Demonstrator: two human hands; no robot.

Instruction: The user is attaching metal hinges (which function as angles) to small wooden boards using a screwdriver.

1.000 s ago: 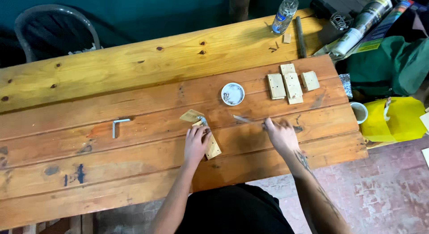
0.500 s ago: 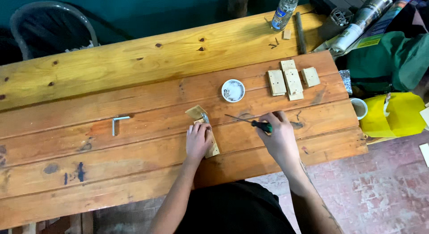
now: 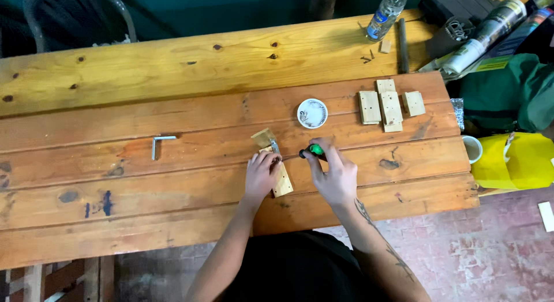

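Note:
Two small pale wooden blocks [image 3: 282,180] joined by a metal hinge lie near the front middle of the wooden table [image 3: 173,106]. My left hand [image 3: 261,171] presses down on the nearer block, fingertips at the hinge. My right hand [image 3: 333,174] grips a screwdriver with a green and black handle [image 3: 314,150]. Its shaft lies level and points left, with the tip at the hinge beside my left fingertips.
A small round white dish [image 3: 312,113] sits just beyond my hands. Several more wooden blocks [image 3: 390,103] lie at the right. A metal hex key [image 3: 158,144] rests at the left. A plastic bottle [image 3: 385,13], a cup [image 3: 472,148] and bags crowd the table's right end.
My right hand has picked the screwdriver up off the table and brought it left, so its tip now meets the hinge. My left hand has stayed on the block.

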